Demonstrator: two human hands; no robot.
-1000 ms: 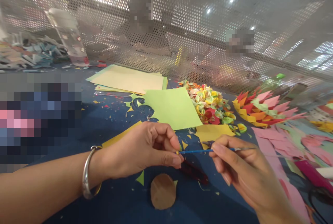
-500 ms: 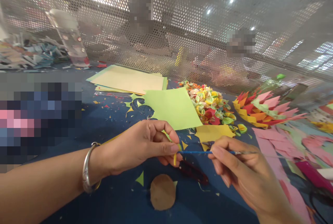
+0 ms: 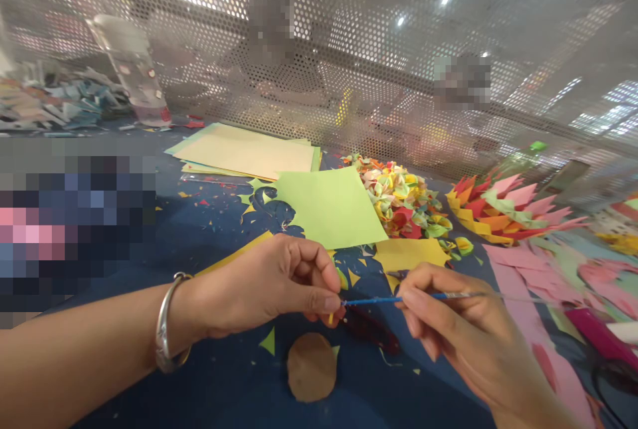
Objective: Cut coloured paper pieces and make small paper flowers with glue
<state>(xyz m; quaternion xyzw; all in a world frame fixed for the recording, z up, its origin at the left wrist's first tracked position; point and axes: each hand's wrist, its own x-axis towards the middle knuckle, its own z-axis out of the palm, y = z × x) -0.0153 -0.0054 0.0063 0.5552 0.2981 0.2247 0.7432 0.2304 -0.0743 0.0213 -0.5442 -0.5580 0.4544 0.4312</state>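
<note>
My left hand (image 3: 299, 286), with a silver bangle on its wrist, pinches a small yellow paper piece (image 3: 331, 317) at the tip of a thin blue stick. Between thumb and fingers, my right hand (image 3: 443, 323) grips that blue stick (image 3: 373, 300), which looks like a pen refill and runs almost level between the hands. How the paper meets the tip is hidden by the left fingers. Below the hands lies a round brown disc (image 3: 312, 368). Light green paper (image 3: 333, 206) with a scalloped cut edge lies beyond them, beside a yellow sheet (image 3: 411, 254).
A stack of pale paper (image 3: 244, 150) and a heap of colourful folded paper bits (image 3: 399, 196) lie farther back. Pink paper strips (image 3: 518, 309) are at right, near a magenta tool (image 3: 598, 333). A bottle (image 3: 132, 70) stands back left, before a perforated metal screen (image 3: 349, 50).
The stick's tip and my left fingertips have dropped slightly, so the stick tilts a little. Less of the yellow paper shows now. My right hand has barely moved.
</note>
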